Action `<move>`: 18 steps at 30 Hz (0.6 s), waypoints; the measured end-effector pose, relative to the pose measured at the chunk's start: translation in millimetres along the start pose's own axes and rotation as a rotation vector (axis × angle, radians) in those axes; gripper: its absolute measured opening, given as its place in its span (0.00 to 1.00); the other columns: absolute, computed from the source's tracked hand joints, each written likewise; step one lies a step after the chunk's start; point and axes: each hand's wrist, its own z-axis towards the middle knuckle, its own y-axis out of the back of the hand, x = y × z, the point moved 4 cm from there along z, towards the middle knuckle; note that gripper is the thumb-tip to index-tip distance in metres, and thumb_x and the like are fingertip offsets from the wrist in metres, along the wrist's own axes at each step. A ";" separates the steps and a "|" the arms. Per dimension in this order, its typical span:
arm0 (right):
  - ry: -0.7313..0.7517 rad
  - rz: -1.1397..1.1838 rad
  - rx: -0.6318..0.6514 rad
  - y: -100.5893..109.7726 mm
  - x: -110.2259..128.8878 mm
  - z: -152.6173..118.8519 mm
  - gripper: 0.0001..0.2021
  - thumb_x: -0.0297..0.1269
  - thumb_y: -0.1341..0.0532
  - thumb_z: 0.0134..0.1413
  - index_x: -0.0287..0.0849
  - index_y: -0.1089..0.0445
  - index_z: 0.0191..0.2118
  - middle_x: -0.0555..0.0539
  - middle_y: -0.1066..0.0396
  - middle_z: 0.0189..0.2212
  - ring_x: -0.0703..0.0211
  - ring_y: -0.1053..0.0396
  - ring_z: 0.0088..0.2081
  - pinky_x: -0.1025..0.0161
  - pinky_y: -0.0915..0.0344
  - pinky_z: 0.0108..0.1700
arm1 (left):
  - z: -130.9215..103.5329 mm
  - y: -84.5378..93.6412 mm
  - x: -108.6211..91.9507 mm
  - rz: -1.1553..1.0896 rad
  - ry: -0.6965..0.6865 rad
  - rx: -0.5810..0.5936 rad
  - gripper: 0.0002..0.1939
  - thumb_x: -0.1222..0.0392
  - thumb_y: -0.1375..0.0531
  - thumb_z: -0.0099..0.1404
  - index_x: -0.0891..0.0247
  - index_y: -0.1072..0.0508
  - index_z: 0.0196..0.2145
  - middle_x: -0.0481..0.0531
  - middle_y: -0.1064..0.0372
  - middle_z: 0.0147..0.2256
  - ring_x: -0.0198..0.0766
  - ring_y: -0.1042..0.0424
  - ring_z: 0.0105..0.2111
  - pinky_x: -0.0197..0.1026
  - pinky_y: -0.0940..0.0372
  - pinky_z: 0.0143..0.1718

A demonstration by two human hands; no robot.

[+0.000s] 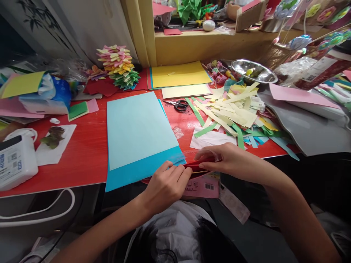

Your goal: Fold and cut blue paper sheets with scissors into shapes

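Note:
At the table's front edge is a packet of coloured paper (204,187), with a pink lower part and a printed barcode. Red sheets and a thin yellow edge show at its mouth. My left hand (168,182) is closed on the packet's left upper edge. My right hand (223,157) bends over the mouth from the right, thumb and fingers closed about its upper edge by the red paper; clear plastic shows by the fingers. Just beyond my left hand lies a light blue sheet (134,128) on darker blue sheets (145,166).
Black-handled scissors (181,106) lie behind the blue sheets. Cut paper strips (230,109) are heaped at right, near a metal bowl (255,71). A folded-paper tower (120,67) stands at back left. Yellow sheets (181,75) lie at the back; a white device (18,160) sits at left.

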 end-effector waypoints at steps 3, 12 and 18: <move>0.012 0.059 0.060 5.3 6.4 -0.7 0.11 0.40 0.43 0.54 0.43 0.27 0.39 0.50 0.27 0.30 0.59 0.31 0.32 0.67 0.38 0.31 | 0.6 9.0 -2.7 0.016 -0.018 -0.058 0.09 0.69 0.50 0.65 0.73 0.35 0.42 0.53 0.31 0.27 0.36 0.32 0.27 0.39 0.39 0.30; 0.080 -0.020 0.013 15.5 4.0 5.5 0.11 0.37 0.46 0.55 0.42 0.26 0.32 0.51 0.27 0.28 0.61 0.31 0.31 0.66 0.38 0.32 | -16.5 9.3 15.2 -0.013 0.235 0.376 0.06 0.71 0.49 0.63 0.63 0.35 0.33 0.49 0.34 0.29 0.36 0.32 0.24 0.37 0.43 0.18; 0.076 0.172 -0.046 19.4 -0.5 8.5 0.11 0.42 0.42 0.53 0.42 0.26 0.34 0.48 0.26 0.34 0.56 0.30 0.38 0.64 0.35 0.38 | -18.5 20.9 11.1 0.099 0.130 0.035 0.08 0.72 0.50 0.64 0.68 0.33 0.36 0.53 0.31 0.30 0.37 0.30 0.29 0.36 0.38 0.27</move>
